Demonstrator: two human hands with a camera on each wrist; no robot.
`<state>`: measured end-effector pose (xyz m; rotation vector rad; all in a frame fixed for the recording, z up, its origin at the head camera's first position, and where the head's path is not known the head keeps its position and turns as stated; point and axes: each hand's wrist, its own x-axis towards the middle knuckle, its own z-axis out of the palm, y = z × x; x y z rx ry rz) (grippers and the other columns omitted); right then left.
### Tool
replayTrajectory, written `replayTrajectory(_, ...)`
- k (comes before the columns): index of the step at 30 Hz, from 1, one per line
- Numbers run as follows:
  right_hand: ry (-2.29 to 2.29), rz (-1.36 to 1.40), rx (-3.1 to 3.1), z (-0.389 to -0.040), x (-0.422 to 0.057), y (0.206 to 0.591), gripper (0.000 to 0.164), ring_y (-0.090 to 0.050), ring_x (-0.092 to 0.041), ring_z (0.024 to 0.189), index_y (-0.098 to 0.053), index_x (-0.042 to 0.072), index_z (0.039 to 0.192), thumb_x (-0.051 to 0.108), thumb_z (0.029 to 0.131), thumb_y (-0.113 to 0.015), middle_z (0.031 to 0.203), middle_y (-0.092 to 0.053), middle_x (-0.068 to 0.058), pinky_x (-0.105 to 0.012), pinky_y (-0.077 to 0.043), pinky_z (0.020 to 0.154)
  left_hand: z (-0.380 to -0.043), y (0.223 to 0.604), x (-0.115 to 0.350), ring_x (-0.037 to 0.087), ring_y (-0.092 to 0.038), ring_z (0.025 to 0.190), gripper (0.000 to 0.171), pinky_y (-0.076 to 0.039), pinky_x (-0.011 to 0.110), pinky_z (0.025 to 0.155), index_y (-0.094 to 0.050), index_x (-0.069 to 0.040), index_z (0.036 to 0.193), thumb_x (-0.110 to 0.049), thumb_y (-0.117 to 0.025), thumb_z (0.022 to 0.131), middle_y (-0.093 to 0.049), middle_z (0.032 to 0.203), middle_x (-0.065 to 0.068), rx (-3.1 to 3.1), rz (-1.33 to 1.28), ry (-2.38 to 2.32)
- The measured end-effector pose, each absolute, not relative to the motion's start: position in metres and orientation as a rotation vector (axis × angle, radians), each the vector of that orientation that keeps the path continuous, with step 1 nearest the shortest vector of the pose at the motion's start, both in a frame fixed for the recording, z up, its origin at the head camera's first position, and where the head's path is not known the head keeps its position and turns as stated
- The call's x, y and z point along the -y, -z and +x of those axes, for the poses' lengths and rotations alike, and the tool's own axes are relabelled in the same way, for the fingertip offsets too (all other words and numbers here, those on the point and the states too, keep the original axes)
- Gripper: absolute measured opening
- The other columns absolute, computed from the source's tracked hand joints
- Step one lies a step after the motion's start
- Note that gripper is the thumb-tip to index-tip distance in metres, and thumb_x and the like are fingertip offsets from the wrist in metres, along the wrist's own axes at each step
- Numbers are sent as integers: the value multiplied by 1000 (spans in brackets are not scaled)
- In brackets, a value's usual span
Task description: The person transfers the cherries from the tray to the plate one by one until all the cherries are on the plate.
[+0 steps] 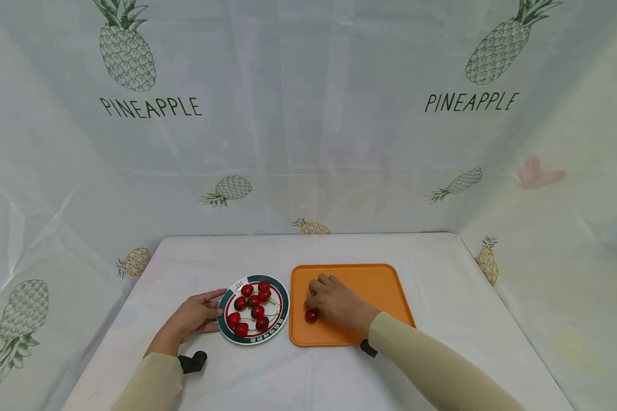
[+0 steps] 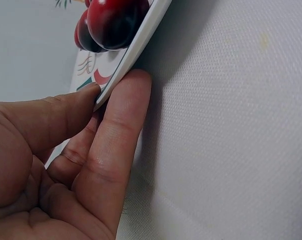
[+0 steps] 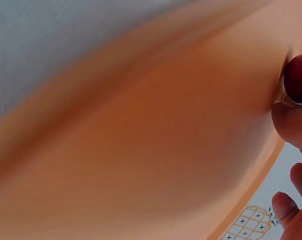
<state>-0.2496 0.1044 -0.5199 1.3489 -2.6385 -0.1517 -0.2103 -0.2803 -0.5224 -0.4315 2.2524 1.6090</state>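
Note:
My left hand (image 1: 192,314) pinches the rim of a round plate (image 1: 281,283) from its left side, thumb above and fingers beneath. In the left wrist view the plate's edge is tilted across the picture. Several red cherries (image 1: 257,311) with thin stems lie on this white plate with a dark green border. My right hand (image 1: 339,302) is low over an orange tray (image 1: 375,279), its fingers curled. At the thumb (image 3: 291,122) is one dark red cherry (image 3: 298,80), seemingly held by its stem; the other fingertip contact is hidden.
The plate and tray stand side by side on a white-covered table (image 1: 319,377). Behind and beside the table hangs pale sheeting (image 1: 308,114) printed with pineapples. A black strap (image 1: 192,362) is at the left wrist, another (image 1: 368,348) at the right.

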Motion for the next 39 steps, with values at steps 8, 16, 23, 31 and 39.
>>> replayTrajectory(8,150,1274,2710,-252,-109,522,16,-46,-18,105,-77,27,116,28,105,-66,114,-57,2,-31,-47,93,-212,526,282,22,-68,89,63,-66,36,79,-48,-15,159,-1,-66,100,-56,125,20,-2250,-424,-1619)
replayTrajectory(16,121,1249,2713,-252,-114,525,12,-47,-18,105,-76,25,111,32,103,-70,114,-58,2,-31,-47,92,-212,527,282,21,-69,88,63,-66,36,78,-49,-15,159,0,-66,100,-55,123,20,-2254,-419,-1623)
replayTrajectory(23,220,1266,2666,-249,-118,527,12,-48,-19,104,-71,22,108,32,104,-68,113,-59,1,-31,-46,89,-212,525,281,21,-69,88,63,-66,36,78,-48,-15,159,0,-66,100,-55,125,21,-2256,-433,-1616)
replayTrajectory(31,591,1287,2501,-242,-121,532,23,-45,-22,98,-63,9,122,27,109,-58,110,-54,-4,-29,-42,81,-211,526,281,22,-68,88,64,-66,36,78,-49,-16,159,0,-66,100,-55,125,21,-2253,-446,-1611)
replayTrajectory(39,544,1204,2522,-240,-120,531,18,-43,-22,95,-59,7,116,23,110,-52,107,-50,-5,-30,-42,82,-212,523,280,21,-70,87,63,-66,36,79,-49,-15,159,0,-66,100,-56,126,21,-2240,-450,-1626)
